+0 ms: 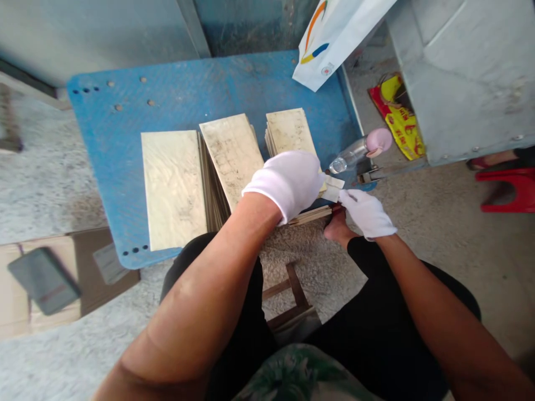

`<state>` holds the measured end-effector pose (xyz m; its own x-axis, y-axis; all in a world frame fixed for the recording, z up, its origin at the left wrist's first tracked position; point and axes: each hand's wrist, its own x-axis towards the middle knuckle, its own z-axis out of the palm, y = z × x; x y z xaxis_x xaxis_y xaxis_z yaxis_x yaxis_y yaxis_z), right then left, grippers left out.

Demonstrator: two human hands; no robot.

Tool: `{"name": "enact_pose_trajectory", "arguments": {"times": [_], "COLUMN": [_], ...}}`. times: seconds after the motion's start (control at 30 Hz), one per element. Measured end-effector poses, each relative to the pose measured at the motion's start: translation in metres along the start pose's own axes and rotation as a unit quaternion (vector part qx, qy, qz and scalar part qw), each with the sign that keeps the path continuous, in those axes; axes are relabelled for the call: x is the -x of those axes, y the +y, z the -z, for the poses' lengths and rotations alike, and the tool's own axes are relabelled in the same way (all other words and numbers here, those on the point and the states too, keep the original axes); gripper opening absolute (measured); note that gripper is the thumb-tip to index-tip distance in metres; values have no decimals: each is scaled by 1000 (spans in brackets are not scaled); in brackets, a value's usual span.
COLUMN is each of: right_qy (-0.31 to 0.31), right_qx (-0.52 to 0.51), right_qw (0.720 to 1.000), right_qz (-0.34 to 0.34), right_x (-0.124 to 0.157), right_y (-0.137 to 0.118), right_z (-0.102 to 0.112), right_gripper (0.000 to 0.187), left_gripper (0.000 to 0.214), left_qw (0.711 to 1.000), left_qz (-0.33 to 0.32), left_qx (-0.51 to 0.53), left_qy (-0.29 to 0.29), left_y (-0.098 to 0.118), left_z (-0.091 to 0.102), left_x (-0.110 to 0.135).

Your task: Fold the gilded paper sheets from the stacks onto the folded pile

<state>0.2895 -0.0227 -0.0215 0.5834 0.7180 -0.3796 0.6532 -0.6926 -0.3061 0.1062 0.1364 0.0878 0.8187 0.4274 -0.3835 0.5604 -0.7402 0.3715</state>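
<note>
White gloves cover both of my hands. My left hand (288, 181) is bent over the near part of the right stack of pale sheets (291, 131), knuckles up. Its fingers curl down out of sight, so what they grip is hidden. Close by on the right, my right hand (364, 213) pinches the edge of a small pale piece (333, 188) like paper or thin card. That piece spans the gap between the two hands. Left of them stand a middle stack with dark smudges (232, 153) and a left stack of pale sheets (173, 189).
The stacks lie on a blue board (112, 117). A clear bottle with a pink cap (355, 153) lies at its right edge, below a white bag (334, 39). At left, a phone (44, 280) rests on a cardboard box (94, 301). A red stool (507, 192) stands far right.
</note>
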Motion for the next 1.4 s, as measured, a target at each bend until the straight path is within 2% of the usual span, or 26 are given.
{"name": "enact_pose_trajectory", "arguments": {"times": [0.13,0.27,0.33,0.5,0.6,0.67,0.77,0.9,0.97,1.03,1.13,1.27,1.33,1.4], "right_qy": [-2,20,34,54,60,63,56,-12,-38,-37,29,146,194,234], "right_qx": [6,-10,-18,22,15,7,-13,-36,-46,-52,-39,-13,-15,-20], "right_qw": [1000,999,997,992,994,994,995,997,996,996,997,988,980,972], "right_qz": [-15,-48,-66,-115,-95,-93,-82,-71,-69,-60,-52,-58,-39,-25], "right_x": [10,20,25,47,58,58,43,8,-4,-6,12,49,62,72], "right_y": [25,26,16,-18,-29,-29,-20,0,6,8,0,-14,-20,-24], "right_z": [-10,-26,-38,-76,-101,-115,-125,-117,-112,-112,-120,-129,-121,-101], "right_gripper": [33,38,53,118,133,129,105,74,69,68,69,93,101,103], "left_gripper": [37,32,32,35,34,34,32,31,32,31,30,24,24,25], "left_qw": [1000,999,999,999,998,997,996,995,995,996,996,995,996,996], "left_qz": [-5,-2,-12,-19,-13,-12,-16,-17,-13,-8,-10,-27,-32,-34], "left_qx": [9,21,22,40,62,74,87,91,89,86,85,77,69,64], "left_qy": [-16,-24,-30,-30,-26,-22,-20,-30,-32,-35,-38,-55,-55,-51], "left_y": [3,5,5,1,-1,-2,-2,-1,0,0,0,0,0,0], "left_z": [3,8,10,13,13,12,12,11,10,9,6,4,4,4], "left_x": [4,8,9,11,12,12,12,12,12,11,8,5,5,6]}}
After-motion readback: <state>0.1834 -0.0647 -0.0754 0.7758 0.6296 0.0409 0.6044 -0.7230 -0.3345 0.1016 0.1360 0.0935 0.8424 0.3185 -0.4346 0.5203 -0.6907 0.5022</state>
